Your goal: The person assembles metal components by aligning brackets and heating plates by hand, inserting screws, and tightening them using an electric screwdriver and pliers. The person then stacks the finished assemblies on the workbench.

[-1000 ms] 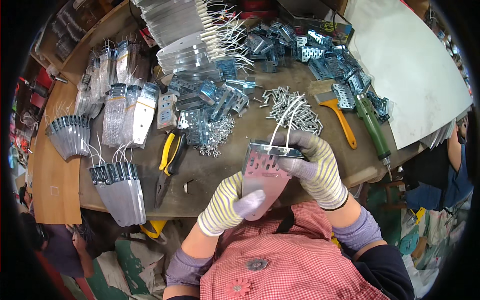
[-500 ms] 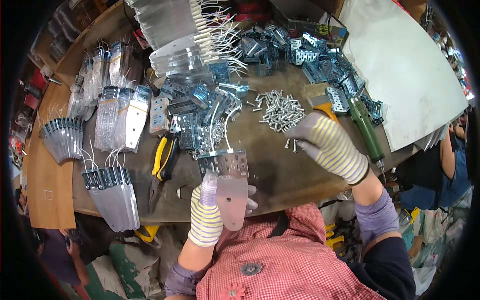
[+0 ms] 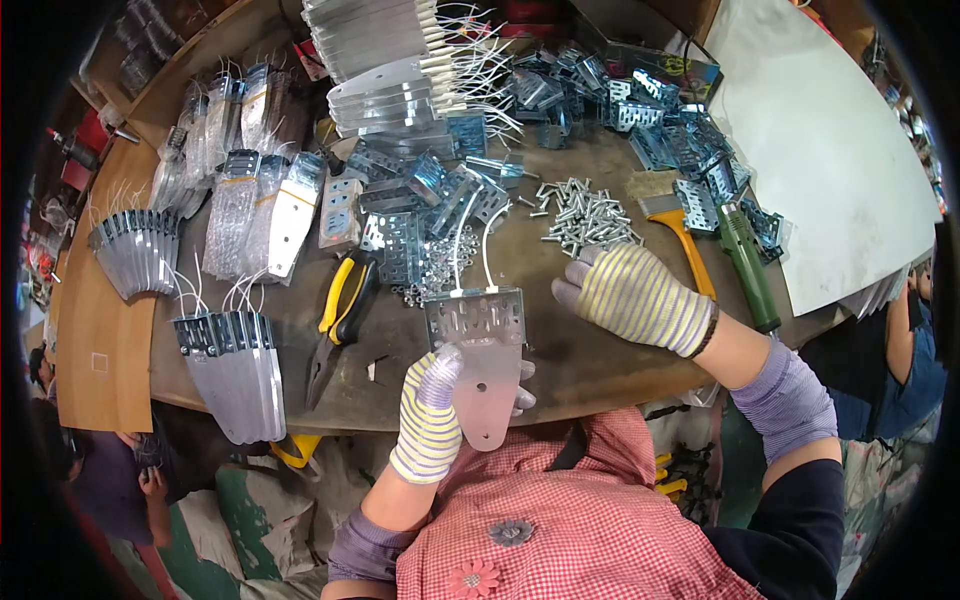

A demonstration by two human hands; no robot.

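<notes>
My left hand [image 3: 430, 418], in a striped glove, grips a tapered metal plate [image 3: 490, 388] by its edges, thumb on top. A perforated bluish bracket [image 3: 476, 320] lies across the plate's wide end, and two white wires run from there. My right hand [image 3: 645, 300], gloved alike, hovers just below a pile of silver screws [image 3: 590, 218]. Its fingers are curled together, and whatever they pinch is hidden. Small nuts [image 3: 440, 264] lie in a heap beyond the plate, beside a cluster of loose brackets [image 3: 400, 245].
Yellow-and-black pliers [image 3: 345, 300] lie left of the plate. Fanned plates with wires [image 3: 235, 375] rest farther left. A brush [image 3: 690, 250] and a green electric screwdriver [image 3: 748, 265] lie at right, by white sheets [image 3: 810, 150]. Stacked plates [image 3: 385, 60] stand at the back.
My right hand has moved left and toward me relative to the screws, uncovering the brush handle. The left hand still holds the plate. The whole view has shifted slightly.
</notes>
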